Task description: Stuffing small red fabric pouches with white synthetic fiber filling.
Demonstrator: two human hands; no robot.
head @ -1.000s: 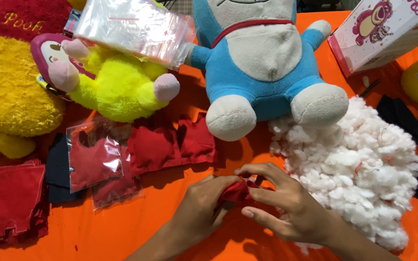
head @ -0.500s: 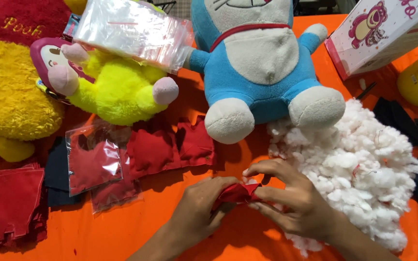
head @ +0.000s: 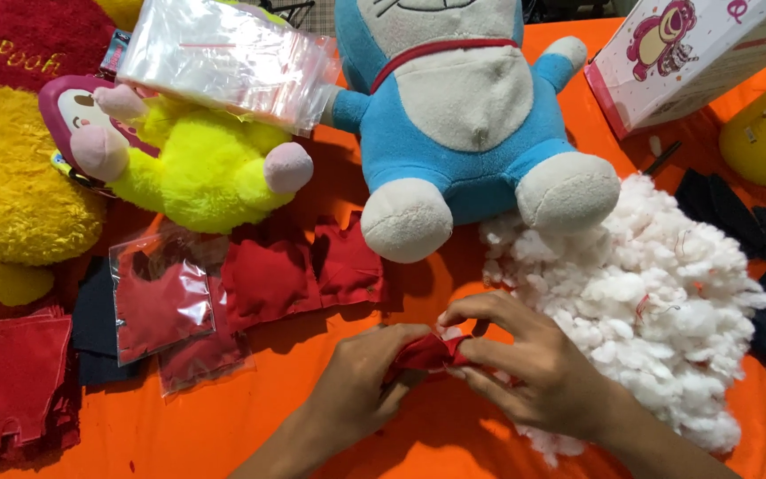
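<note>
Both my hands meet low in the middle of the orange cloth. My left hand [head: 361,386] grips a small red fabric pouch [head: 425,352] from the left. My right hand [head: 538,368] pinches the pouch's right end, with a bit of white stuffing showing at the fingertips. A big heap of white stuffing [head: 658,302] lies right beside my right hand, touching its wrist side.
A blue and white plush toy [head: 467,115] sits at the top centre. To its left lie a yellow-green plush [head: 192,164], clear zip bags [head: 228,58] and a yellow plush [head: 6,204]. Red fabric pouches [head: 299,270], bagged ones [head: 160,302] and red cloth pieces [head: 11,381] lie left. A pink-trimmed box [head: 684,53] stands top right.
My hands have stayed in place on the red pouch, with the fingers shifting slightly around it. The view has tilted a little.
</note>
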